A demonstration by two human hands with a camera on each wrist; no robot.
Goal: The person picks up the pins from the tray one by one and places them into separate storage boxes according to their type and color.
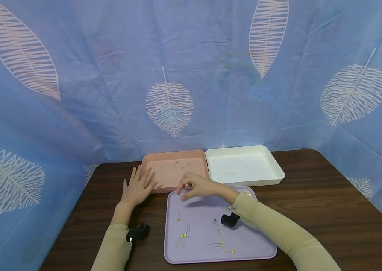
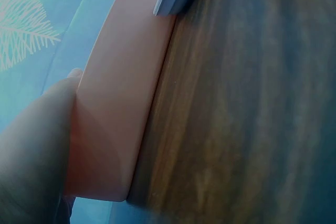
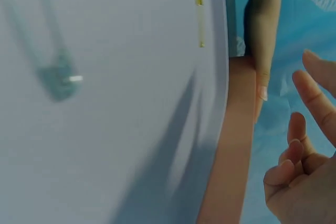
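Note:
My left hand [image 1: 137, 191], fingers spread, rests at the left front corner of the pink tray [image 1: 164, 174]. My right hand [image 1: 200, 186] hovers over the far edge of the lavender tray [image 1: 248, 246], its thumb and index finger apart. Nothing shows between those fingers in the right wrist view, where the hand [image 3: 310, 166] is at the right edge. On the lavender tray lie several safety pins: a yellow one [image 1: 179, 215] near the right hand, a silver one [image 1: 188, 230], and others nearer the front. Inside the pink tray are a safety pin [image 1: 176, 164] and several tiny pieces.
A white tray [image 1: 245, 165] stands at the back, right beside the pink one. All three trays are on a dark wooden table [image 1: 319, 203]. Behind hangs a blue curtain [image 1: 218, 113] with white leaf prints. My right forearm crosses over the lavender tray's right side.

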